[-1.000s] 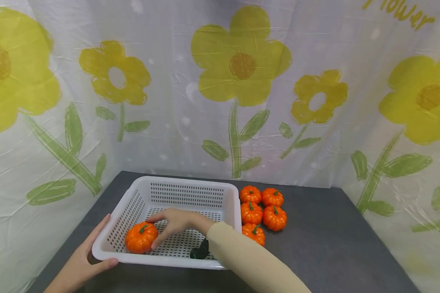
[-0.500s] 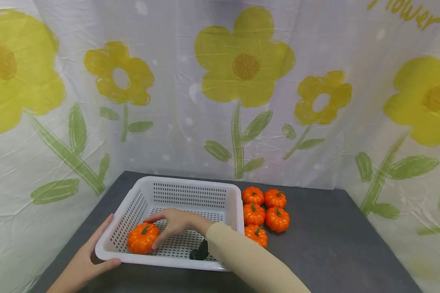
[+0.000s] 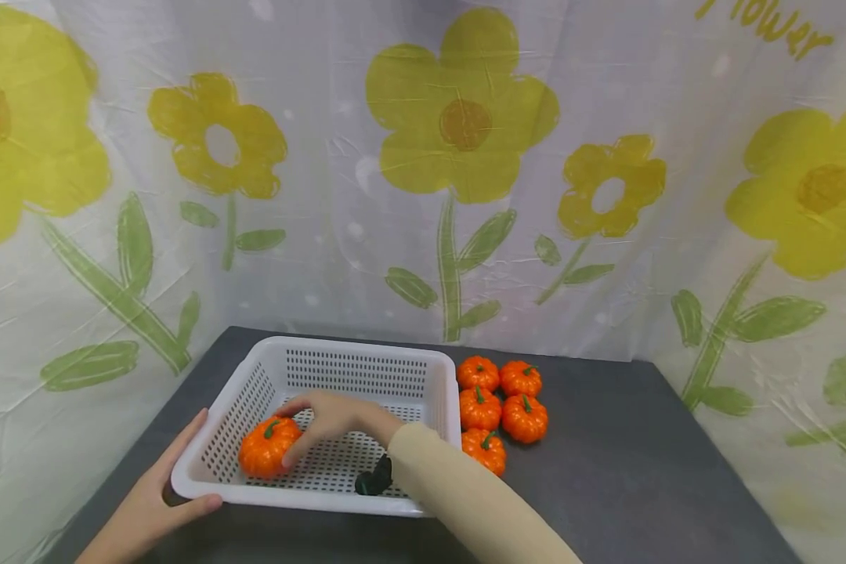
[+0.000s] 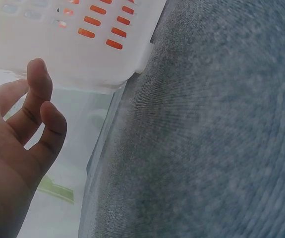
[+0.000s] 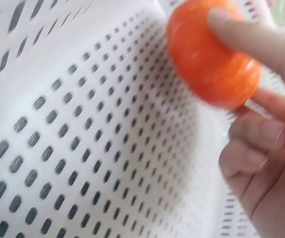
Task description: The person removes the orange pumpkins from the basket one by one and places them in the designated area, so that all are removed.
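Note:
A white perforated plastic basket [image 3: 366,351] stands at the left of the dark table. Inside it, near the front left corner, is a small orange pumpkin [image 3: 264,450] with a green stem. My right hand [image 3: 331,419] reaches into the basket and pinches this pumpkin; in the right wrist view the thumb lies on one side of the pumpkin [image 5: 206,54] and fingers on the other. My left hand [image 3: 148,501] holds the basket's front left corner, fingers along the left wall and thumb at the front. In the left wrist view, two lower fingers curl loosely below the basket [image 4: 83,59].
Several orange pumpkins [image 3: 525,417] sit grouped beside the basket's right wall. A small dark object [image 3: 375,476] shows by the right sleeve [image 3: 465,486]. The dark tabletop [image 3: 620,470] extends to the right. A flower-printed curtain [image 3: 338,258] encloses the table's back and sides.
The pumpkin in the basket has risen slightly with my right hand and is a little more tilted. My left hand stays at the basket's corner. The head view has shifted a little.

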A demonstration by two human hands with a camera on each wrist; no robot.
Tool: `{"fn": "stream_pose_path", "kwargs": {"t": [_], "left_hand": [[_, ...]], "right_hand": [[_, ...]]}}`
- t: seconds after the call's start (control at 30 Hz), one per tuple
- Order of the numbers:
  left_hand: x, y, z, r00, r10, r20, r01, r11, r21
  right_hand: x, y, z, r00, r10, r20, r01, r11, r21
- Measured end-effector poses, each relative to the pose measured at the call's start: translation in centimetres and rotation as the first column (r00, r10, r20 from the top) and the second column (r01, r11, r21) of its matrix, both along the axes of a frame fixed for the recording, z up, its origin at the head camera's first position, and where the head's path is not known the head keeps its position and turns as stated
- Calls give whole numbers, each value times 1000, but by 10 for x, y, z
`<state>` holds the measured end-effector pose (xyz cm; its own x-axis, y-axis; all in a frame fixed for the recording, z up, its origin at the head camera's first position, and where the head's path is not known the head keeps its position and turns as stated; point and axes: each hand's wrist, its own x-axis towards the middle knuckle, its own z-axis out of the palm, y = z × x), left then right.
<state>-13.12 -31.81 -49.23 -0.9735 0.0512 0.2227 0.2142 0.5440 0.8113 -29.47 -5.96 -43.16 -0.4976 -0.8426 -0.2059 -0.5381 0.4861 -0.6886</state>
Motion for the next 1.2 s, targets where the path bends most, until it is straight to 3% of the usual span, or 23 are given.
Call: {"fn": "stream_pose_path", "kwargs": {"t": [0.2,0.53,0.77,1.0,1.2], "left_hand": [[-1,0,3,1000,-11,-6,12,1000,24],[-4,2,7,1000,-2,-2,2,1000,-4],[-2,1,4,999,-26,-27,26,1000,-1],[2,-1,1,999,-25,-42,24,999,-26],[1,-2,0,1000,-10,-14,10,999,-42]], "right_hand": [[1,4,15,996,-57,-65,59,998,27],[9,36,56,979,-184,-84,172,976,-134],[25,71,69,958,-252,-135,221,953,-208],[47,106,73,938,-323,-123,269,906,-326],[62,143,76,895,-433,-106,359,841,-404]]}}
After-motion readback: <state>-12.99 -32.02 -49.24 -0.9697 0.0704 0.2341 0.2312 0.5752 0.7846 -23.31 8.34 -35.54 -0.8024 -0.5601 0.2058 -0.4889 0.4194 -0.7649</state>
